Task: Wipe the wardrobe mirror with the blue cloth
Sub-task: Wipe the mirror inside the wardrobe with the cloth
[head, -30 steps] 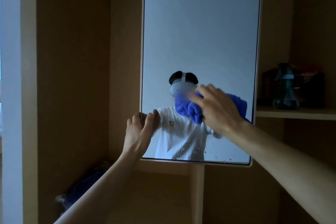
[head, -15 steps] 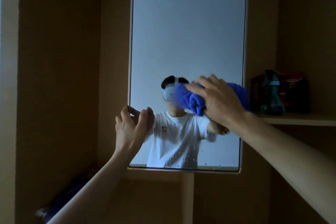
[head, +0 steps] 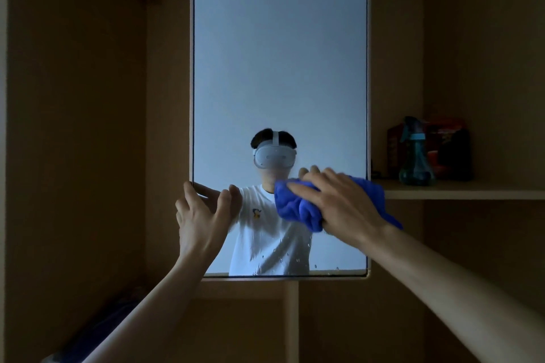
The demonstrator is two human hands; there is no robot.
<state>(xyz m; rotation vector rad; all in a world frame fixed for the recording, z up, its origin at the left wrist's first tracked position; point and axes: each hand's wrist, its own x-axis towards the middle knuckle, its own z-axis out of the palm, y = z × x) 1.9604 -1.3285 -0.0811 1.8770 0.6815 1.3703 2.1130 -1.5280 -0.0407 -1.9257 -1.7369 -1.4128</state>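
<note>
While left hand [head: 203, 215] pinches mirror [head: 280, 68] at left edge between thumb and fingers, right hand [head: 339, 203] clutches bunched blue cloth [head: 298, 206] against lower glass; water droplets [head: 280, 253] beneath cloth.

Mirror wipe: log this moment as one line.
phase: wipe | right hand: grips blue cloth against mirror, lower right | left hand: holds mirror's left edge | droplets: low on glass

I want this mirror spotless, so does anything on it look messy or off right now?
Yes: droplets speckle the lower part of the mirror, below the blue cloth that the right hand presses on the glass. They look like unwiped spray or water. Nothing looks cracked or askew.
</note>
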